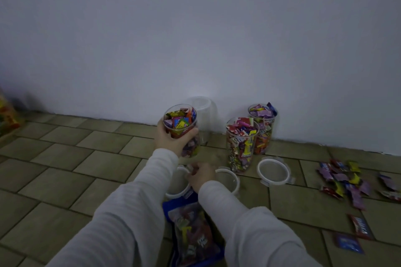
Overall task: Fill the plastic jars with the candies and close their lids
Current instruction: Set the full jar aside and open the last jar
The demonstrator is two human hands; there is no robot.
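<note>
Tiled floor (65,158), left hand (171,140) gripping candy jar (181,128) — labels unreadable

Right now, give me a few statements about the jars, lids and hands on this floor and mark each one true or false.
1. The left hand holds a candy-filled jar. True.
2. The two filled jars by the wall already have lids on. False: both are open, candies heaped at the top.
3. The right hand reaches among the lids on the floor. True.
4. Loose candies lie to the left of the jars. False: they are scattered on the right.
5. An empty clear jar stands behind the held one. True.
</note>
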